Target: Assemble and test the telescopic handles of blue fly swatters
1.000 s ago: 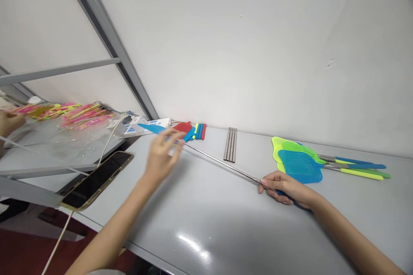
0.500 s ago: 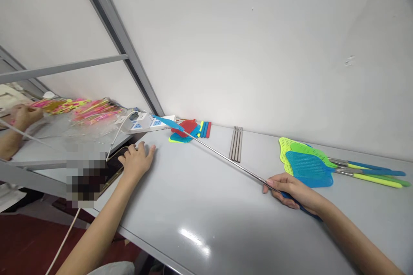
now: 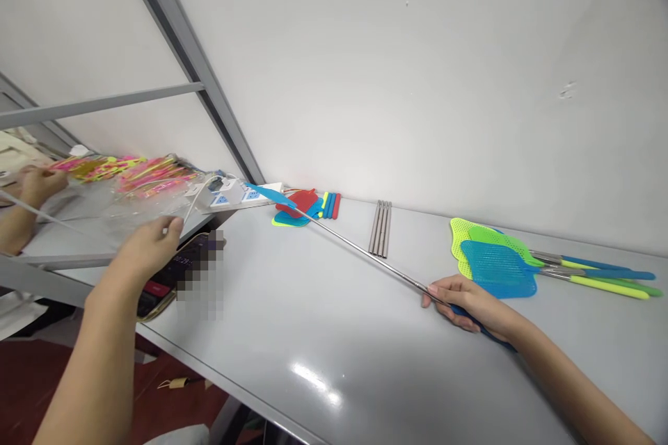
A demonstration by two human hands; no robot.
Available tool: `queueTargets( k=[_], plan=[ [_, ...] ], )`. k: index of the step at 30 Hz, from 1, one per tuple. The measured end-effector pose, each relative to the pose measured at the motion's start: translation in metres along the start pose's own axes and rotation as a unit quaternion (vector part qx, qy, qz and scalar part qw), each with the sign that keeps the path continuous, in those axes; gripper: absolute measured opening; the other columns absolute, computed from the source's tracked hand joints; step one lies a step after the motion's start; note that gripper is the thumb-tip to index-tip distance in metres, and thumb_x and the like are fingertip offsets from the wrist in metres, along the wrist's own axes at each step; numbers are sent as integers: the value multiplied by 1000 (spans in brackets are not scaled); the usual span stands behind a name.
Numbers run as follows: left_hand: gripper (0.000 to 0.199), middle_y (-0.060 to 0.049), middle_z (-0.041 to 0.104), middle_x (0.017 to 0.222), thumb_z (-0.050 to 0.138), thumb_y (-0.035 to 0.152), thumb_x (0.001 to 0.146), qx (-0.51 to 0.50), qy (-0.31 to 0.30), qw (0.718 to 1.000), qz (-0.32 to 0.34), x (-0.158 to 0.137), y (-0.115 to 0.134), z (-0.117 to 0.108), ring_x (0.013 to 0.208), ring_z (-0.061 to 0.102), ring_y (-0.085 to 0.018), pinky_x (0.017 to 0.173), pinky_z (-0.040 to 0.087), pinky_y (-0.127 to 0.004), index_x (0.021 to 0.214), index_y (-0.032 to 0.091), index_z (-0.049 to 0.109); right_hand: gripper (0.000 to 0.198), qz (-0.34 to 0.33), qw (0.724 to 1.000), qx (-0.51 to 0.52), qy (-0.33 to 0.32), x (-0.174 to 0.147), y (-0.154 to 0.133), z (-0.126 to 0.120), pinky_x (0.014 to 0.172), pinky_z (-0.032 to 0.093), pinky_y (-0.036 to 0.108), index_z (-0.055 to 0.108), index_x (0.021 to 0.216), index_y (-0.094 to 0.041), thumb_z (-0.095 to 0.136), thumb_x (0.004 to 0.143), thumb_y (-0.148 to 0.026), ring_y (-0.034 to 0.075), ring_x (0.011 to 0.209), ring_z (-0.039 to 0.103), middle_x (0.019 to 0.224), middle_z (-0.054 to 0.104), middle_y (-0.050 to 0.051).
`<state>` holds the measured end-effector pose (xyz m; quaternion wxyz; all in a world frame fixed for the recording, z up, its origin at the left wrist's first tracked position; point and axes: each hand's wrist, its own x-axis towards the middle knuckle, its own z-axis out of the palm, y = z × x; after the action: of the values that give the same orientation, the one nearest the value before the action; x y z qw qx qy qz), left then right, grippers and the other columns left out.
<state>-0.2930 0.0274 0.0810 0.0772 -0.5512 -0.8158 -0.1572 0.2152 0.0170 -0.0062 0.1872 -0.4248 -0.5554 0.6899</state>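
My right hand (image 3: 464,302) is closed around the dark blue grip of a fly swatter. Its metal rod (image 3: 360,248) slants up to the left, ending in a blue head (image 3: 268,193) seen nearly edge-on. My left hand (image 3: 149,250) is raised over a phone (image 3: 180,265), thumb and fingers pinched at a white cable (image 3: 194,205); the fingertips are partly hidden. Finished-looking swatters lie at the right, a blue head (image 3: 498,271) on top of green and yellow ones. Near the wall are metal rods (image 3: 380,229), coloured grips (image 3: 330,206) and loose heads, a red one (image 3: 300,203) uppermost.
A white power strip (image 3: 245,198) with plugs stands at the grey table's (image 3: 292,299) back left. Beyond a grey metal frame (image 3: 203,87), another person's hand (image 3: 44,184) is near bagged pink and yellow pieces (image 3: 156,177). The wall rises right behind the table.
My left hand has moved left and up off the table by the phone, and now pinches at the cable. The phone shows more fully. My right hand still holds the swatter.
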Motion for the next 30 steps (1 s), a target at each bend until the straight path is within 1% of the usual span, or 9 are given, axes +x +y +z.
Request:
queueTargets(
  k=[5, 7, 9, 11, 13, 15, 17, 19, 30],
  plan=[
    [41, 0, 58, 94, 27, 49, 87, -264, 17, 956, 127, -24, 86, -49, 88, 56, -20, 74, 43, -32, 96, 20, 54, 37, 5, 1000, 1, 4, 1, 1, 0, 31, 15, 19, 60, 78, -11, 47, 80, -46, 1, 28, 24, 46, 40, -7],
    [40, -1, 59, 91, 30, 48, 87, -305, -27, 935, 178, -45, 128, -54, 87, 55, -19, 76, 43, -32, 95, 19, 55, 37, 5, 1000, 2, 5, 1, 1, 0, 30, 15, 18, 60, 78, -11, 48, 80, -46, 2, 28, 24, 45, 40, -7],
    [37, -2, 60, 94, 34, 47, 85, -320, -170, 898, 249, -69, 166, -44, 87, 55, -18, 79, 42, -31, 99, 19, 56, 37, 2, 1000, 2, 3, 0, 1, 0, 30, 16, 18, 60, 78, -11, 48, 80, -46, 1, 28, 24, 46, 40, -7],
    [33, -2, 59, 99, 41, 43, 84, -328, -335, 827, 310, -95, 197, -21, 87, 55, -15, 77, 42, -29, 107, 22, 52, 37, -1, 1000, 8, -1, 0, 1, 0, 30, 16, 17, 60, 78, -11, 48, 80, -46, 1, 29, 25, 47, 40, -6],
    [30, -3, 56, 103, 44, 40, 83, -384, -402, 769, 318, -118, 219, 10, 78, 56, -13, 68, 43, -25, 106, 21, 49, 36, -5, 1000, 18, 0, 0, 1, -1, 29, 17, 16, 60, 79, -11, 49, 80, -45, 1, 30, 25, 49, 40, -6],
    [26, -3, 58, 92, 48, 38, 81, -457, -408, 737, 285, -139, 234, 41, 76, 55, -12, 67, 42, -25, 97, 18, 50, 36, -7, 1000, 29, 6, 1, 1, -1, 28, 17, 16, 60, 80, -11, 49, 80, -45, 1, 31, 26, 50, 39, -6],
    [26, -2, 58, 78, 50, 40, 80, -541, -461, 671, 210, -156, 243, 66, 64, 54, -10, 62, 41, -23, 84, 15, 51, 35, -6, 999, 35, 12, 2, 1, -2, 28, 17, 15, 60, 80, -11, 49, 80, -45, 1, 31, 26, 50, 39, -6],
    [29, -1, 56, 72, 52, 43, 78, -559, -468, 657, 192, -167, 247, 82, 58, 52, -9, 56, 38, -21, 80, 13, 51, 35, -7, 999, 38, 15, 2, 1, -2, 28, 17, 15, 59, 80, -11, 50, 79, -45, 1, 31, 26, 50, 40, -6],
    [39, 2, 50, 60, 38, 54, 82, -632, -536, 543, 137, -146, 262, 102, 45, 44, -5, 47, 34, -19, 80, 15, 45, 36, -41, 996, -57, -48, -1, -3, -1, 30, 23, 16, 66, 86, -8, 57, 75, -41, 1, 31, 32, 50, 49, -4]
  ],
)
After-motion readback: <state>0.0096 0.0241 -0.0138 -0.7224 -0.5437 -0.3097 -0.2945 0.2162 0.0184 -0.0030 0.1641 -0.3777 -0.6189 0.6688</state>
